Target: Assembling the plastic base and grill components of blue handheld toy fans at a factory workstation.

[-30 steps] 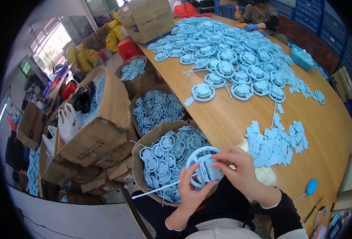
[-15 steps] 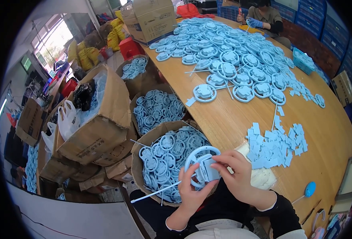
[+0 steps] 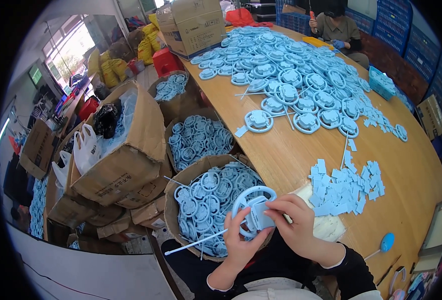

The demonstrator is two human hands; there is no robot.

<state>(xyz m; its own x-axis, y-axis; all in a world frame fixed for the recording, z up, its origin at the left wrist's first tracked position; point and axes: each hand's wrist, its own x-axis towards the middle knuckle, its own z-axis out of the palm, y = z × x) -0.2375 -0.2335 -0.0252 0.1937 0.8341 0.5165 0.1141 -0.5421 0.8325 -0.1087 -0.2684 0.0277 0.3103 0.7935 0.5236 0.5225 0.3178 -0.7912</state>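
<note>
— How many hands are on the work?

— Two. The left hand (image 3: 241,240) is closed round the lower rim of one pale blue toy steering wheel (image 3: 253,210), held above the person's lap at the near table edge. The right hand (image 3: 293,227) has its fingers bent together, pinching a small blue square piece (image 3: 261,220) against the wheel's hub.

— Anything hanging off it?

— One thin white sprue stick (image 3: 196,243) runs out to the lower left.

— And the stock?

— Three open round cardboard drums (image 3: 173,227) of the same blue wheels stand left of the wooden table (image 3: 286,160), one behind the other; the wheels inside are too many to count. One loose heap of small blue squares (image 3: 348,185) lies on the table just right of the hands, and one broad spread of finished wheels (image 3: 291,75) covers the far half.

— Anyone else?

— One other person (image 3: 338,30) sits at the far end.
</note>
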